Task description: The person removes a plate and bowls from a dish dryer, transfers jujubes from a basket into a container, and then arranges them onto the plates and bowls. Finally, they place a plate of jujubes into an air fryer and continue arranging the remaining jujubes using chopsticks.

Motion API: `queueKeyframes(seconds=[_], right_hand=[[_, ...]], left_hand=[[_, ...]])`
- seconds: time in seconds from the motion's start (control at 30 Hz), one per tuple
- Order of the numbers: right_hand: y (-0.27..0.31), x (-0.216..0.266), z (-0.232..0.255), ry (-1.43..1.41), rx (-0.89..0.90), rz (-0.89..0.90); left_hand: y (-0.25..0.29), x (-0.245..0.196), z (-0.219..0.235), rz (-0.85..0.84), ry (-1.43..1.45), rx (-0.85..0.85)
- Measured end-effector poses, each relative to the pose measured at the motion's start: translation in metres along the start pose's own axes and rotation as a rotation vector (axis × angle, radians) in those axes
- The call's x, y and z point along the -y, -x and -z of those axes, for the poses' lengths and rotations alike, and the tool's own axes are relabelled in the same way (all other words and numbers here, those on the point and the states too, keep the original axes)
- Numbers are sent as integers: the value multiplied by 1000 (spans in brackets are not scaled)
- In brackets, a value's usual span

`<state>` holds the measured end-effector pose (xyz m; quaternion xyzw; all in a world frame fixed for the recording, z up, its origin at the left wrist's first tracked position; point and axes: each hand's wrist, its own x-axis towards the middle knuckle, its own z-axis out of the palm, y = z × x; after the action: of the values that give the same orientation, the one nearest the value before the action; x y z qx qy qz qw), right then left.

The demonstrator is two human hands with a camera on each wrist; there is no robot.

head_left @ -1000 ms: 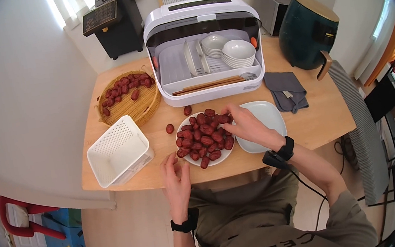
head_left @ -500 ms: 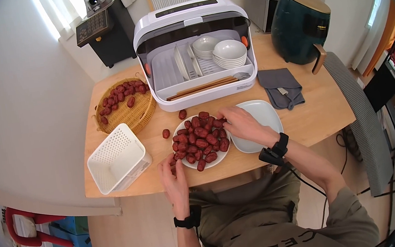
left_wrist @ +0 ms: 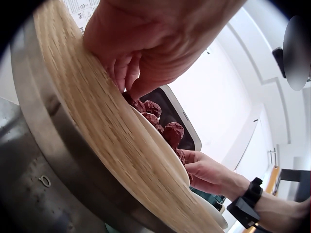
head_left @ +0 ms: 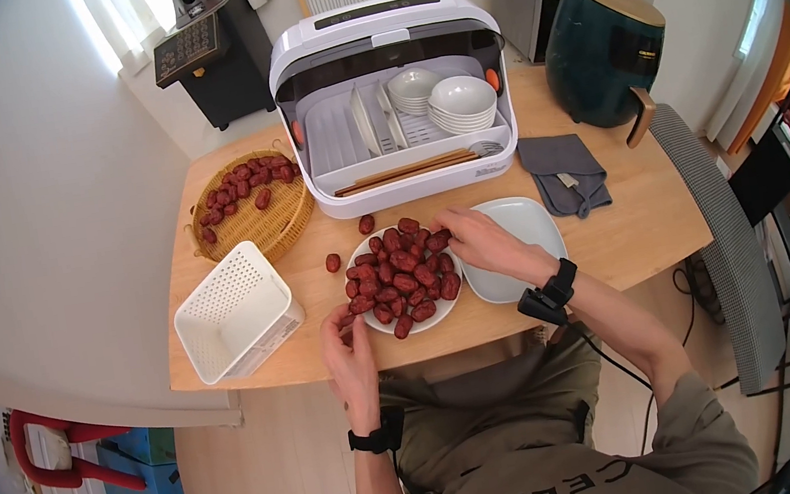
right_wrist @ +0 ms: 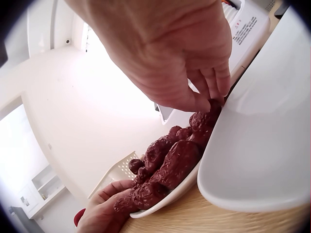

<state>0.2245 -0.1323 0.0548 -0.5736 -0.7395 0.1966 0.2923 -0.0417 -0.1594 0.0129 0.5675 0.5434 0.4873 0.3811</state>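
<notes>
A white plate (head_left: pixel 443 312) near the table's front edge carries a heap of wrinkled red dates (head_left: pixel 402 261). At the heap's left edge, my left hand (head_left: pixel 350 359) has its thumb and fingertips around a date, partly hidden by the hand (left_wrist: pixel 150 43) in the left wrist view. My right hand (head_left: pixel 490 242) reaches in from the right and pinches a date (right_wrist: pixel 214 109) at the heap's upper right edge between thumb and fingers. Two loose dates, one left (head_left: pixel 333 263) and one behind (head_left: pixel 367 224), lie on the table beside the plate.
An empty pale square plate (head_left: pixel 521 280) sits right of the dates. Left are a white perforated basket (head_left: pixel 238 315) and a wicker tray (head_left: pixel 285 217) holding dates. Behind stand a dish rack (head_left: pixel 408 193) with bowls and a green air fryer (head_left: pixel 601 56); a grey cloth (head_left: pixel 566 172) lies right.
The head view has shifted a little. My right fingers have drawn back from over the heap to its right edge, and my left fingers have come closer in at the plate's left edge.
</notes>
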Motion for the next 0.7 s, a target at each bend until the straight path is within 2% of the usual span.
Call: queueKeyframes(seconds=[0.2, 0.33, 0.4, 0.53, 0.6, 0.7], right_hand=[[-1, 5, 3, 34, 85, 10], [-1, 5, -1, 54, 19, 5], [-2, 10, -1, -163, 18, -139], [0, 13, -1, -188, 11, -82], [-1, 12, 2, -89, 56, -127], [-1, 9, 1, -109, 67, -155]], left_hand=[[1, 8, -1, -39, 20, 6], [1, 7, -1, -89, -24, -7], [2, 5, -1, -102, -26, -7], [3, 3, -2, -127, -75, -17], [4, 3, -2, -138, -67, -17], [5, 5, -1, -137, -70, 1]])
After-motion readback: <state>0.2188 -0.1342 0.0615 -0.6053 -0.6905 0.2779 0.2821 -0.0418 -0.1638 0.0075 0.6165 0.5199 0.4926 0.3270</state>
